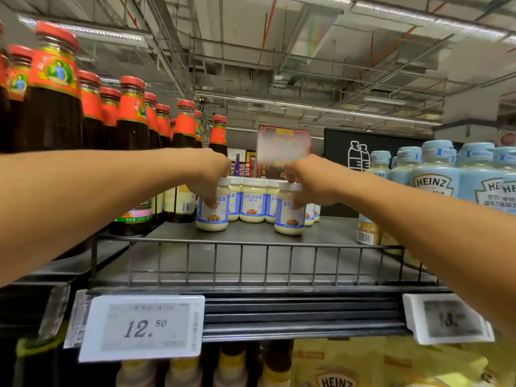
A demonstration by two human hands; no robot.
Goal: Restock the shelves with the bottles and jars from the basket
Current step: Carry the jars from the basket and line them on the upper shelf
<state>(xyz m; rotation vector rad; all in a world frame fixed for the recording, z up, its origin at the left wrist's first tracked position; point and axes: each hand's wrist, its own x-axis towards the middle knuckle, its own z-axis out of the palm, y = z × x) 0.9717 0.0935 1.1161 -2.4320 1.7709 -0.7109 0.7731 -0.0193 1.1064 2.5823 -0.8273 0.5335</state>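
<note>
HEINZ on pale-blue bottles (431, 185) rt & yellow pack (335, 379) below; shelf price tag (142, 328) reads 12.50.

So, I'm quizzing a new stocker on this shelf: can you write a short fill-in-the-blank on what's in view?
1. The left hand grips the left jar and the right hand grips the right jar; both lids are ___.
2. The dark bottles left of the jars have ___ caps.
3. The price tag under the jars reads ___.
4. The blue bottles on the right carry the brand ___.

Missing words: white; red; 12.50; Heinz
</note>
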